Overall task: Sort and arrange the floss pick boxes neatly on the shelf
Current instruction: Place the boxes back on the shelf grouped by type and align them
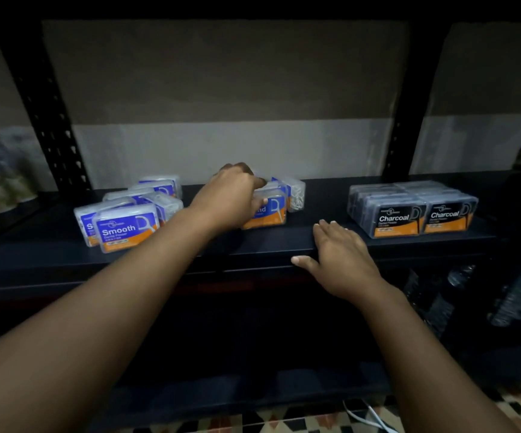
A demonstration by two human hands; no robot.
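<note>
The head view looks down on a dark metal shelf (284, 242) with floss pick boxes in three groups.

At the left lies a loose cluster of clear blue boxes (128, 210). The front one shows the word "Smooth" on its blue and orange label, which faces the camera. Its long side runs roughly along the shelf front, a little turned. The boxes behind it lie at different angles, and their labels are partly covered or blurred.

In the middle, the left hand (231, 198) comes down from above on a blue box (268, 209). The fingers curl over its top and the thumb is at its front, so the hand grips this box. The hand covers most of the label; only the last letters can be read. Behind it stands one more clear box (295, 193), turned so that its end shows white picks inside.

At the right, well apart, the black Charcoal boxes (415, 210) form a tidy block, labels to the front, long sides parallel to the shelf edge. The rows behind are hard to count.

The right hand (340, 257) rests flat on the shelf edge, fingers straight and holding nothing, between the middle group and the black block
</note>
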